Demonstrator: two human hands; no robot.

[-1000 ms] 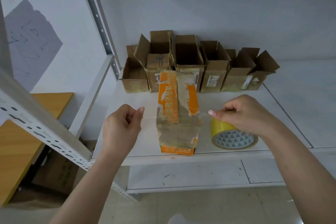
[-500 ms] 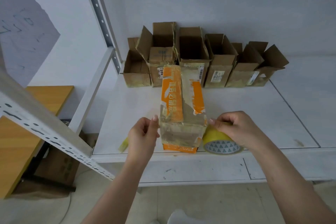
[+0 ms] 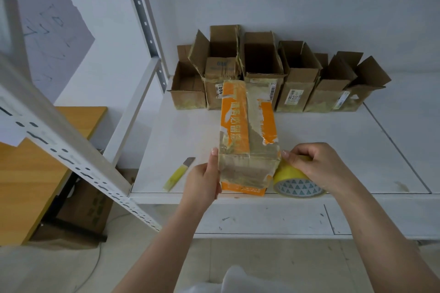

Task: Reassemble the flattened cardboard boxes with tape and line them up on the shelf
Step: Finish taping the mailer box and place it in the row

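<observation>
An orange-and-brown cardboard box (image 3: 247, 126) lies on the white shelf (image 3: 357, 145) near its front edge. A strip of clear tape runs across the box's near end. My left hand (image 3: 202, 181) rests flat on the box's left side, thumb up at the edge, pressing the tape end there. My right hand (image 3: 316, 164) grips the yellow tape roll (image 3: 295, 185) just right of the box, on the shelf. A row of several open brown boxes (image 3: 297, 83) stands along the back wall.
A yellow utility knife (image 3: 178, 173) lies on the shelf left of the box. A slanted perforated shelf beam (image 3: 59, 150) crosses the left foreground and an upright post (image 3: 142, 19) stands at the shelf's left corner. A wooden table (image 3: 35, 173) sits at the far left.
Both hands have come down and inward, laying the stretched tape strip over the box's near end. The left hand went from pinching the tape in the air to lying against the box's side.
</observation>
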